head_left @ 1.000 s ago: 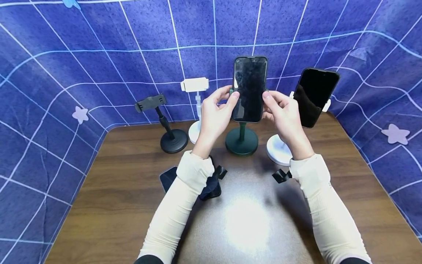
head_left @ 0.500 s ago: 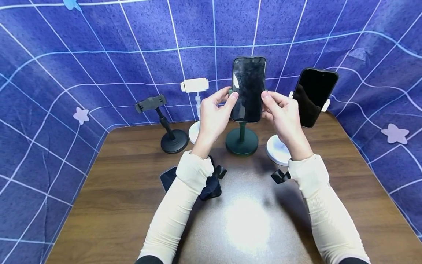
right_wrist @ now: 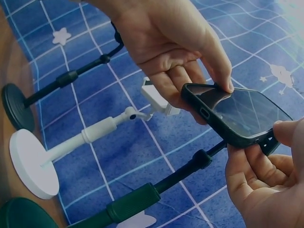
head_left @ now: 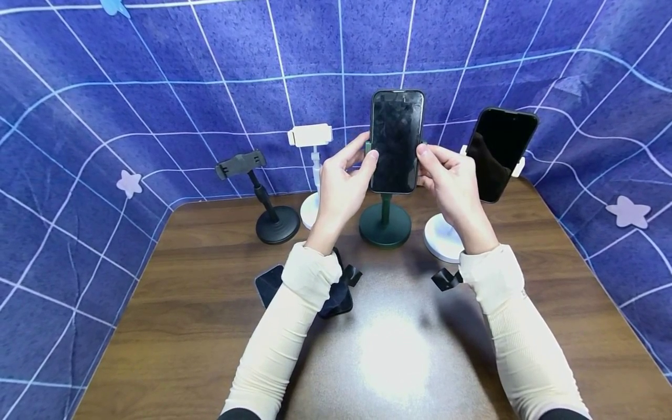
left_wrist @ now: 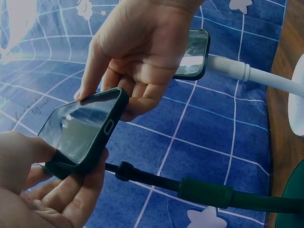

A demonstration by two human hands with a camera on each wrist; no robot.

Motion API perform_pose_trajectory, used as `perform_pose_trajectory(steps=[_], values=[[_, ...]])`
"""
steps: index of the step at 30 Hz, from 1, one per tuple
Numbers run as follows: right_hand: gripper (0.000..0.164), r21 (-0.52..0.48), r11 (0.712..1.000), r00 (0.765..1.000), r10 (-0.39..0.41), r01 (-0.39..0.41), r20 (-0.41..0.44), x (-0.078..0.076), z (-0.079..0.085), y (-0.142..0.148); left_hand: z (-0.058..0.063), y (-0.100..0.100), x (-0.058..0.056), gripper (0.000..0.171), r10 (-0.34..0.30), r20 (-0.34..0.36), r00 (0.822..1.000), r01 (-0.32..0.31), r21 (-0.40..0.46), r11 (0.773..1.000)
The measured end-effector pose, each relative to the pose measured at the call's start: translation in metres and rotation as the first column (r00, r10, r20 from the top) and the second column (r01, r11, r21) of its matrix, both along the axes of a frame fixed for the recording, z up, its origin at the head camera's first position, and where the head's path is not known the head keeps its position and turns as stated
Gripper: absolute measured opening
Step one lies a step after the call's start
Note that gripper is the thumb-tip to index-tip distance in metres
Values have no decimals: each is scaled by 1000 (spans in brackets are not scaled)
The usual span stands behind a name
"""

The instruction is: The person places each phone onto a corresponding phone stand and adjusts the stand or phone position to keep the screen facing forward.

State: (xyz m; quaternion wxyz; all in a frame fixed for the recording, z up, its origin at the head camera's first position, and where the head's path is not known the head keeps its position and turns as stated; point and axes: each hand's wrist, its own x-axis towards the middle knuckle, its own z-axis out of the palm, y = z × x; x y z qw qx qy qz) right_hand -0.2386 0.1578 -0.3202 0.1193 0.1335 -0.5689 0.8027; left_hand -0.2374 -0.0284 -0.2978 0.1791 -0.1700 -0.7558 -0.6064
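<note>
While two hands hold one middle phone (head_left: 397, 140) upright at the top of the one green stand (head_left: 385, 224), three more phones can be counted around it. The left hand (head_left: 343, 178) pinches the phone's left edge, its thumb on the front and its fingers curled behind; the right hand (head_left: 450, 178) pinches the right edge in the same manner, thumb in front. One green clamp end (head_left: 368, 148) shows by the phone's left edge; whether the clamp grips the phone, I cannot tell.

Four stands are set along the far part of one brown table (head_left: 184, 303): one black stand (head_left: 277, 224), one left white stand (head_left: 310, 135), the green one, and one right white stand (head_left: 443, 239). Each has one round base. The right white stand carries the second phone (head_left: 501, 154), which leans to one side with its dark screen facing the person. The third phone (head_left: 268, 282) and the fourth phone (head_left: 343, 302) lie on the table, both partly hidden by the left one of two cream sleeves (head_left: 268, 344). Two black straps (head_left: 446, 280) show, one near each cuff.

Behind everything hangs a blue cloth (head_left: 157, 46) with pale lines; two pale stars (head_left: 129, 184) show on it in the head view, one at each side.
</note>
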Motion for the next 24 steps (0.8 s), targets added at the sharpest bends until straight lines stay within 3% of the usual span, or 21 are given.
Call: perform_pose_trajectory(steps=[4, 9, 16, 24], values=[[30, 27, 999, 1000, -21, 21, -14, 0, -1, 0, 14, 1, 15, 37, 3, 11, 1000, -3, -25, 1000], [31, 126, 989, 996, -70, 76, -55, 0, -2, 1, 13, 1, 15, 36, 0, -7, 1000, 0, -30, 1000], [32, 253, 956, 986, -122, 147, -111, -1, -2, 1, -10, 0, -9, 38, -10, -43, 999, 9, -18, 1000], [31, 230, 960, 983, -136, 162, -124, -3, -2, 0, -13, 3, -11, 39, -31, -54, 998, 29, -29, 999]])
